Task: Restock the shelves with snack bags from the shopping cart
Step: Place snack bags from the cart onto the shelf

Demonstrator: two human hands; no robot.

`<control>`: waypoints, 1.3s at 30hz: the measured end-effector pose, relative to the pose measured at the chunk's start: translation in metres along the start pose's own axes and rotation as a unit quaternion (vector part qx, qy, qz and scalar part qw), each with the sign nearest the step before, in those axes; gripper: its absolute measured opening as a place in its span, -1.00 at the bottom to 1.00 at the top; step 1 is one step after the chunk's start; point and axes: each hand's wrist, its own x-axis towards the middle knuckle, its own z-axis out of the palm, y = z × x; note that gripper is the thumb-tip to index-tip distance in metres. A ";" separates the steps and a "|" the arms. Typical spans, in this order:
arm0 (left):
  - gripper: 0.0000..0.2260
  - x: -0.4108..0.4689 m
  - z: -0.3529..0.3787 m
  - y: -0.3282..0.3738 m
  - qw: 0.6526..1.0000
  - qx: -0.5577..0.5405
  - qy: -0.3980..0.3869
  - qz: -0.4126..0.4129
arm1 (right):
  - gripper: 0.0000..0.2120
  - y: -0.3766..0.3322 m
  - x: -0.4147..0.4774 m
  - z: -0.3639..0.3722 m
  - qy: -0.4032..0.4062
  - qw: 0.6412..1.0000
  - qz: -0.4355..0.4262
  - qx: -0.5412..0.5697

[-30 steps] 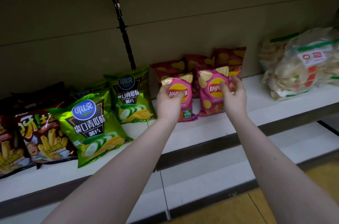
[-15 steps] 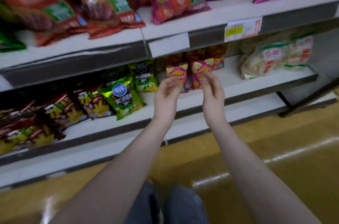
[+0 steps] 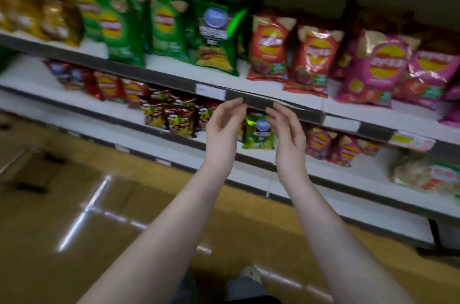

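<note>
hovering empty, left hand (image 3: 222, 129) and right hand (image 3: 288, 135) face shelves (image 3: 256, 102).

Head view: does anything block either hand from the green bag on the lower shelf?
Nothing visible does. Left hand and right hand are open and empty; the green bag shows between them; the upper shelf's front rail crosses at fingertip height.

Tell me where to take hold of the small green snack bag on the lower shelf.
Grip the small shiny green snack bag by its top edge, coming from the front and low. It stands upright facing the aisle, and the grey upper shelf lip overhangs it, likely blocking any reach from above.
</note>
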 end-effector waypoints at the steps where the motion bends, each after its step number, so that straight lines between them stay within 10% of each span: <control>1: -0.80 0.000 -0.001 0.002 1.000 0.005 -0.002 -0.003 | -0.76 -0.003 0.000 0.000 0.000 1.000 0.001 -0.002; 24: -0.92 0.061 -0.624 0.132 0.914 -0.006 0.402 0.060 | -0.85 0.000 -0.093 0.643 -0.330 0.944 0.027 0.014; 39: -0.87 0.231 -0.922 0.186 0.859 0.004 0.511 0.018 | -0.86 0.043 -0.023 1.026 -0.430 0.897 0.095 0.034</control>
